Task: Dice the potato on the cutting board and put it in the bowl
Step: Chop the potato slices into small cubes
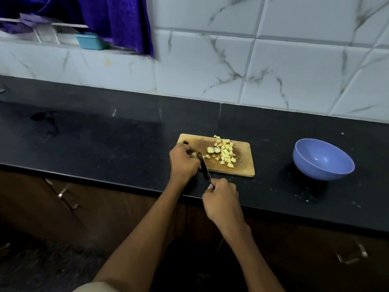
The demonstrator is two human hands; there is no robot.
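Far left, up on a white ledge, a small teal plastic tub (92,41) sits beneath a hanging purple cloth (124,22). Below runs a long black stone countertop (84,133) backed by white marble-patterned wall tiles (294,60), with dark wooden cabinet doors (52,197) under its near edge.

On the counter lies a rectangular wooden cutting board (242,165). At its left end the left hand (184,161) is curled down, fingertips pinching a small remaining piece of potato (193,154) against the wood. Just to the right of that hand, a dark-bladed kitchen knife (204,165) stands edge-down on the board, touching the held piece or very nearly so. Its handle runs back toward the near edge of the counter, where the right hand (221,199) is wrapped tightly round it.

Further right, across the middle of the board, a loose heap of pale yellow diced potato cubes (224,152) is scattered, a few showing reddish skin.

Well apart to the right, a round lavender-blue bowl (324,159) rests on the counter.
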